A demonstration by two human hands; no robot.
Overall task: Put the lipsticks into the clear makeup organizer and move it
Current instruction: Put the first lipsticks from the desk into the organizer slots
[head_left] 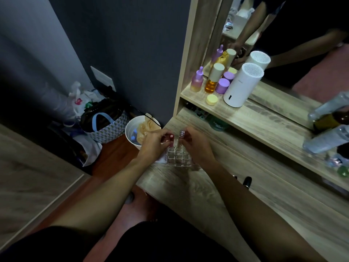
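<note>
The clear makeup organizer (179, 157), a grid of small compartments, stands near the left end of the wooden dressing table (217, 195). My left hand (151, 146) pinches a lipstick with a dark red end (171, 136) above the organizer's far left corner. My right hand (196, 146) holds a lipstick with a clear silvery cap (182, 133) upright over a far compartment. A black lipstick (247, 182) lies on the table to the right, beyond my right forearm.
A white bin (132, 132) with crumpled paper sits on the floor just left of the table, with bags (105, 123) beside it. The shelf above carries purple and amber bottles (213, 80) and a white cylinder (239, 86). Clear bottles (324, 138) lie at right.
</note>
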